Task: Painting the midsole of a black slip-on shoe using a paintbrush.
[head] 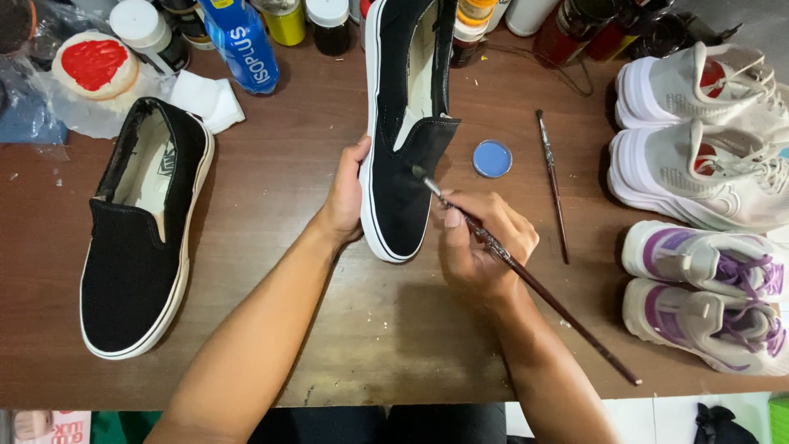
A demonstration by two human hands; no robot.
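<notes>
Nearest the camera, the two bare forearms rise from 6 o'clock and converge on the black slip-on shoe at the middle of the wooden table. The left hand cups that shoe's left sidewall, thumb on the upper edge and fingers wrapped behind the white sole band, gripping it tight. The right hand is closed in a pinch on the long paintbrush, whose handle trails away toward 5 o'clock while its bristle tip touches the shoe's toe fabric.

The shoe's long axis runs 12 to 6, toe toward the person, heel among the paint jars at the far edge. From the right hand the shoe lies at about 10 o'clock, just beside it; the left hand is already on it (so it is the nearer one).

A small blue paint lid sits at 1 o'clock from the brush tip, with a spare brush beyond. The matching black shoe lies well apart at 9 o'clock, white sneakers at 3 o'clock
</notes>
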